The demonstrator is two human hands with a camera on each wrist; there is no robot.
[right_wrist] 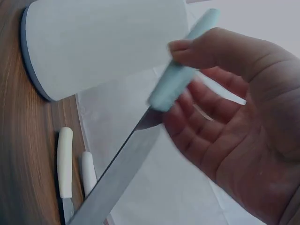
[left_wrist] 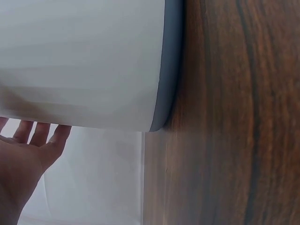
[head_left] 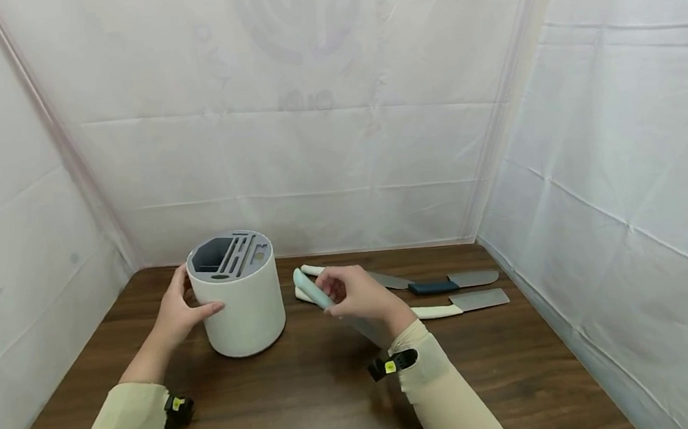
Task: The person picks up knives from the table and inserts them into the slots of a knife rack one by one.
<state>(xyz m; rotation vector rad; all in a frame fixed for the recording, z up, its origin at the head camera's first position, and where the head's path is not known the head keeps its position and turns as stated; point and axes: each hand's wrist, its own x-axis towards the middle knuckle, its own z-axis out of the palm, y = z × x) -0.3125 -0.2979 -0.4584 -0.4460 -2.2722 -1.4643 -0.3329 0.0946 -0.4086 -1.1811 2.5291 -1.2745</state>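
A white round knife block point(head_left: 245, 321) with a grey slotted top point(head_left: 243, 241) stands upright on the table. My left hand point(head_left: 176, 317) holds its left side, thumb at the front and fingers around towards the back. To the right of the block, my right hand point(head_left: 364, 297) grips a knife by its pale blue handle point(right_wrist: 173, 84), thumb on one side and fingers on the other. The knife's wide blade point(right_wrist: 117, 173) slants down from the hand, its handle end tipped up towards the block. Two white-handled knives lie below the right hand, partly hidden; one handle point(right_wrist: 64, 161) shows clearly.
On the brown wooden table point(head_left: 264, 415), a dark blue-handled knife point(head_left: 435, 288) and a cream-handled cleaver point(head_left: 437, 311) lie at the right. White sheeting point(head_left: 326, 161) surrounds the table at the back and both sides.
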